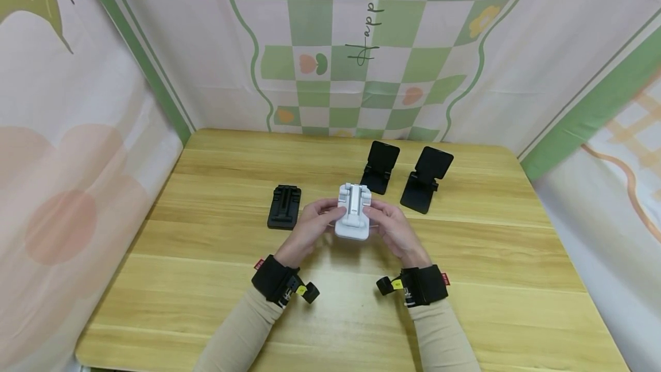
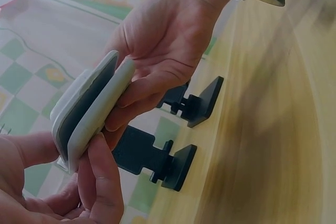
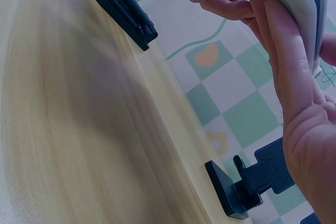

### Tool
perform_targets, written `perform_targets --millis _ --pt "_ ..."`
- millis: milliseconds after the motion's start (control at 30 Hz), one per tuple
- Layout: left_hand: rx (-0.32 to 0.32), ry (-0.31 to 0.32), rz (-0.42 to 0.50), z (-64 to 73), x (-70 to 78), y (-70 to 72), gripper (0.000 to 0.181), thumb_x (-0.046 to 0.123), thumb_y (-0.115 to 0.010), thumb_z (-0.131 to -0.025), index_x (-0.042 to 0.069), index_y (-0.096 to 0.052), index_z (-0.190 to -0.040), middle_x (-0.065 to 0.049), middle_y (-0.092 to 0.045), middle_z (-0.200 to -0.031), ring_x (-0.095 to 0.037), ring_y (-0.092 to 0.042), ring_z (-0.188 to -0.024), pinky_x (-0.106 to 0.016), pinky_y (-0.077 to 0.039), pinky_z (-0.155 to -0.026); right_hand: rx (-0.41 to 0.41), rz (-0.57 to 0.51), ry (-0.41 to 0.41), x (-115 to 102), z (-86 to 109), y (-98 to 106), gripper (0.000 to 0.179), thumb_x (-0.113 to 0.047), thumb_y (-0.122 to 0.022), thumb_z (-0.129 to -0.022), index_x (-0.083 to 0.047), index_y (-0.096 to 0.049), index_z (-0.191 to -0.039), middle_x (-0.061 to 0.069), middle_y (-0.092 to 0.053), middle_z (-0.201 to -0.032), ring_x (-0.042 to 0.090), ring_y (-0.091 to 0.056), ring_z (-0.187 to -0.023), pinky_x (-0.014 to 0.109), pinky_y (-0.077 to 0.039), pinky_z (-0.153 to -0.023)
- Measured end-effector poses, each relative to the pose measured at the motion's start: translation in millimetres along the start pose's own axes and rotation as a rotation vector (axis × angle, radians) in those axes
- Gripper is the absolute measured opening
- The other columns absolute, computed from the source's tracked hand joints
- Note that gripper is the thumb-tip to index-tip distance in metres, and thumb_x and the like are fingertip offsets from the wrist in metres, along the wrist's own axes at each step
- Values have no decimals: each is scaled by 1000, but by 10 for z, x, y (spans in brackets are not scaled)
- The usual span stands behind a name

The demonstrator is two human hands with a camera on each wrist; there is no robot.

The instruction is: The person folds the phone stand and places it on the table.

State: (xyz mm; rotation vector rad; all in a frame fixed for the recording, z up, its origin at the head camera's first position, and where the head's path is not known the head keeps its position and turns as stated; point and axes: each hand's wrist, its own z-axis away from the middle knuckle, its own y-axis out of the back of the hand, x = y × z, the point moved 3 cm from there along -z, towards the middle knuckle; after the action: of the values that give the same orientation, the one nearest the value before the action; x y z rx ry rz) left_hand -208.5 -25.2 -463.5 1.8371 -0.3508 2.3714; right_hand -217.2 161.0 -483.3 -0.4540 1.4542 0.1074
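Note:
A white folding phone stand [image 1: 354, 228], folded flat, is held above the table between both hands. My left hand [image 1: 311, 225] grips its left edge, thumb on the upper face and fingers beneath. On the opposite edge my right hand [image 1: 393, 225] grips it the same way. The left wrist view shows the white stand [image 2: 100, 114] edge-on, its two halves nearly together with a dark layer between. Beyond the left hand a folded black phone stand [image 1: 284, 208] lies flat on the table.
Two black phone stands stand unfolded at the back right, one [image 1: 381, 162] near the middle and another [image 1: 426, 179] farther right. The wooden table [image 1: 206, 280] meets a patterned cloth [image 1: 206, 45] along its back edge.

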Motion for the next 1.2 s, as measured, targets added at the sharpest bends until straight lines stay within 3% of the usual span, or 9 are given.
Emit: perform_targets --millis 100,267,600,967,1200 --pt "3 -7 4 -54 -84 13 52 30 -65 -87 4 -53 -130 -11 -63 -113 -20 -62 -92 -43 -50 -85 -3 2 -4 1 3 0 50 -13 -48 -99 16 -36 -137 2 -68 -110 19 -65 -92 31 -56 -73" --pt "11 -5 0 -59 -99 12 50 29 -65 -88 4 -54 -130 -11 -64 -112 -20 -62 -92 -43 -51 -85 -15 3 -1 9 5 6 49 -12 -46 -99 16 -35 -137 2 -69 -109 19 -65 -92 31 -56 -73" --pt "26 10 -13 -41 -99 21 51 30 -65 -87 5 -54 -130 -9 -63 -114 -19 -61 -92 -38 -52 -83 -36 21 18 43 2 7 47 -13 -47 -99 15 -38 -136 3 -68 -110 21 -65 -92 31 -56 -72" --pt "13 -23 -19 -21 -95 47 50 29 -65 -88 4 -54 -130 -10 -63 -113 -20 -62 -91 -39 -52 -82 -31 43 20 58 0 0 49 -16 -47 -99 13 -38 -137 2 -67 -111 20 -64 -93 31 -56 -72" --pt "26 -56 -23 30 -33 152 45 25 -63 -89 3 -55 -128 -12 -63 -112 -20 -61 -93 -34 -53 -82 -28 10 2 44 4 -22 52 -21 -47 -100 13 -36 -137 5 -67 -108 22 -65 -90 40 -55 -79"
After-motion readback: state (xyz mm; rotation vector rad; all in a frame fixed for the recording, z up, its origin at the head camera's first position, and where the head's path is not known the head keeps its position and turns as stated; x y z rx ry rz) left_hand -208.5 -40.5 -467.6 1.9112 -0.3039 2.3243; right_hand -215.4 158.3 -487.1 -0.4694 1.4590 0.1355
